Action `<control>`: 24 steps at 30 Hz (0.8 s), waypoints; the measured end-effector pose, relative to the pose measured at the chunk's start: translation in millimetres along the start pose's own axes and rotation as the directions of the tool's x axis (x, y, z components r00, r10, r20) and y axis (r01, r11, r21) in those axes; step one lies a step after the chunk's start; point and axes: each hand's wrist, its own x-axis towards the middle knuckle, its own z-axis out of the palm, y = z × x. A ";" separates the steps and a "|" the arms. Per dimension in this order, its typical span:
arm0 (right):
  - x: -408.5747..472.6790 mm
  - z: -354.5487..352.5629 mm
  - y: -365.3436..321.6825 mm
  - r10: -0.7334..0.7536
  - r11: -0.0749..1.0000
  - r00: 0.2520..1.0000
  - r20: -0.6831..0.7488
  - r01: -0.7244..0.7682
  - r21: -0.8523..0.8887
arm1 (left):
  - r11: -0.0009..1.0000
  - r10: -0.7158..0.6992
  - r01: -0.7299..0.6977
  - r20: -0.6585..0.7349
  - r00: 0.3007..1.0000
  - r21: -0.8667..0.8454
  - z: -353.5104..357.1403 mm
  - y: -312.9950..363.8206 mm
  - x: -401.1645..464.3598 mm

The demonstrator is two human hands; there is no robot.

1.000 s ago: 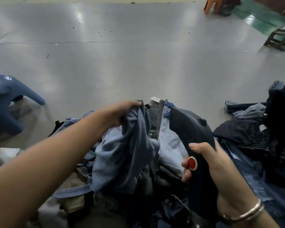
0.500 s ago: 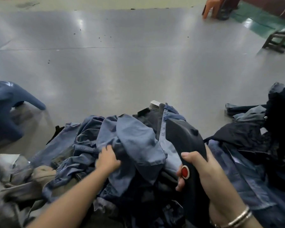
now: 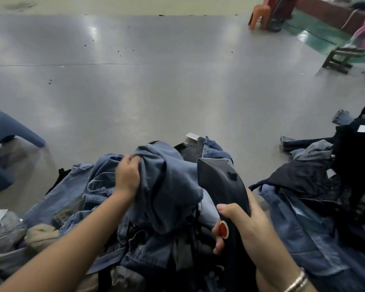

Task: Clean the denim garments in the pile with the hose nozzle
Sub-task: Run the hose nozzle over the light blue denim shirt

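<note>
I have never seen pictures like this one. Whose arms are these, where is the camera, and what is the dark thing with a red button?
There is no machine here. A person wears a wide-angle camera on the head, so you look down along that person's own two bare arms.

The left hand grips a fold of the grey-blue denim garment on top of the pile of denim clothes lying on the shiny grey floor. The right hand holds the dark hose nozzle with a round red button, its head pointing at that garment. A second heap of darker clothes lies to the right, and an orange plastic chair stands far behind.
</note>
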 end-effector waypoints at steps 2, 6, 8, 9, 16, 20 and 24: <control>-5.1 -2.3 -3.0 -0.013 1.000 1.000 0.013 0.012 0.018 | 0.970 0.081 -0.056 0.098 0.992 -0.235 -20.5 40.9 -4.3; -13.4 -8.9 -12.7 -0.010 0.994 1.000 -0.008 0.011 0.113 | 0.957 0.149 -0.048 0.341 0.928 -0.287 -51.8 87.9 -13.5; -16.3 -11.1 -15.2 -0.001 0.990 1.000 -0.024 0.005 0.144 | 0.964 0.116 -0.007 0.397 0.910 -0.266 -65.0 92.9 -17.6; -16.6 -12.4 -16.3 -0.008 0.990 1.000 -0.025 0.011 0.141 | 0.952 0.121 0.017 0.428 0.895 -0.305 -71.2 95.7 -19.4; -14.7 -5.3 -16.2 -0.040 0.997 0.999 -0.009 0.041 0.070 | 0.801 0.308 -0.552 0.631 0.712 0.232 -94.4 138.1 -12.4; -13.0 -0.9 -18.6 -0.052 0.995 0.998 0.017 0.051 0.080 | 0.946 0.239 -0.093 0.469 0.850 -0.312 -100.2 142.1 -2.8; -15.1 -4.3 -16.1 -0.048 0.996 0.999 0.010 0.048 0.080 | 0.966 0.026 -0.040 0.056 0.998 0.257 -115.7 83.4 56.3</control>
